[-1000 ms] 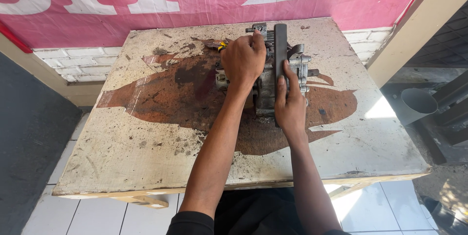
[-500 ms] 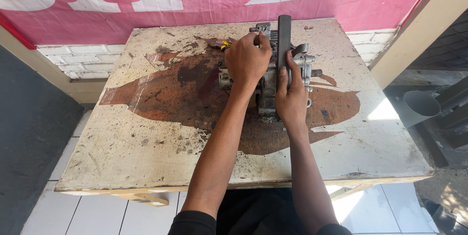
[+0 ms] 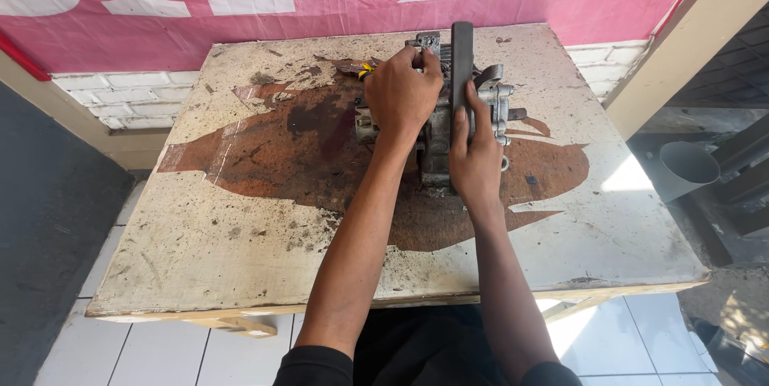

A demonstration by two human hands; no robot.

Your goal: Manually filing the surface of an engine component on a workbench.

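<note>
At the table's [image 3: 240, 274] far middle, the left hand [image 3: 403, 94] clamps the grey metal engine part [image 3: 436, 134] while the right hand [image 3: 474, 158] grips a dark bar [image 3: 461, 58] running near-to-far above it.

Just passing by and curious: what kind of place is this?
Probably a small repair workshop: an oil-stained worktable, a grimy metal engine part under both hands, and a pink banner over a brick wall.

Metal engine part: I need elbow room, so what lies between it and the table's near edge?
In the head view, only bare stained tabletop, crossed by the person's two forearms, separates the metal engine part from the near edge.
</note>
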